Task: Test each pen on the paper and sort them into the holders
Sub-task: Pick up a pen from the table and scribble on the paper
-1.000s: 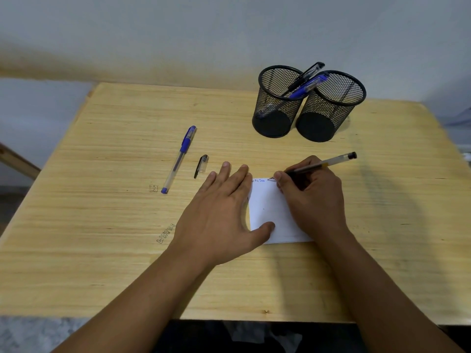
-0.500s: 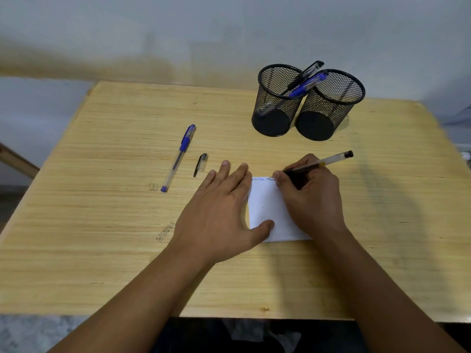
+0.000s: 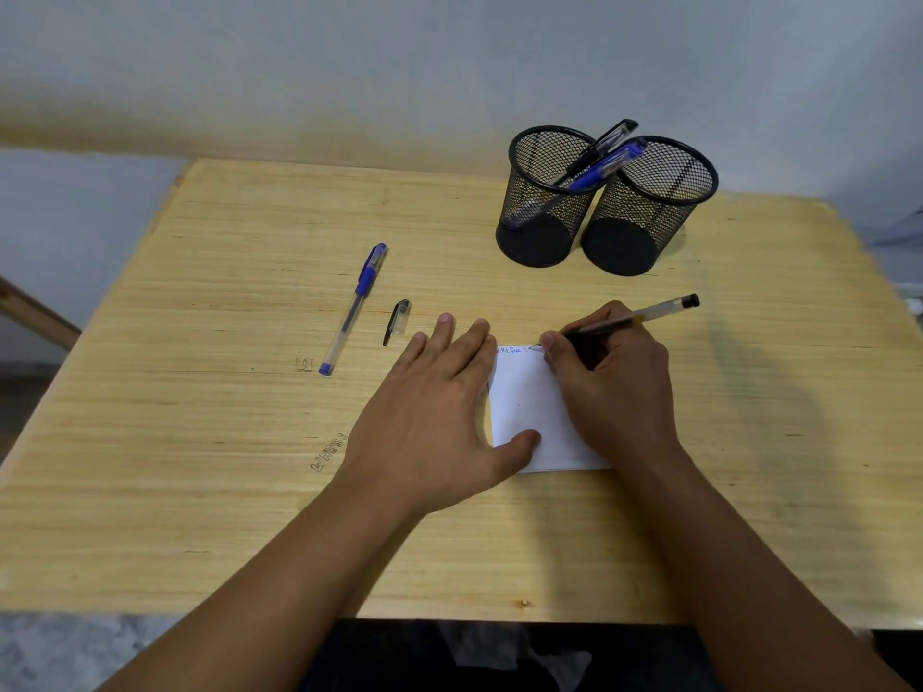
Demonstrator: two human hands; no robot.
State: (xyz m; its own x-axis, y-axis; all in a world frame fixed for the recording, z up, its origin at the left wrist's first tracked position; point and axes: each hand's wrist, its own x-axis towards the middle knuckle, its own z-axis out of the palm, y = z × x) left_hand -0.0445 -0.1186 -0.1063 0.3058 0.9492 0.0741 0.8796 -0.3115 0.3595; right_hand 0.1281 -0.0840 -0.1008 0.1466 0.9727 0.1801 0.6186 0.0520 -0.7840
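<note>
A small white paper [image 3: 529,407] lies on the wooden table [image 3: 200,442], with blue scribbles along its top edge. My left hand [image 3: 439,417] presses flat on the paper's left side, thumb on the sheet. My right hand [image 3: 614,387] grips a clear black-ended pen [image 3: 644,317], its tip touching the paper's top edge. A capped blue pen [image 3: 354,307] lies to the left, and a loose black cap [image 3: 398,320] sits beside it. Two black mesh holders stand at the back: the left holder [image 3: 544,202] has two pens leaning in it, the right holder [image 3: 649,212] looks empty.
A wall runs close behind the table's far edge. Small ink marks [image 3: 327,452] show on the wood left of my left wrist. The table's near edge lies just below my forearms.
The pen tip has shifted slightly along the paper's top edge, and the scribble line there has grown a little. My left hand stays pressed on the paper.
</note>
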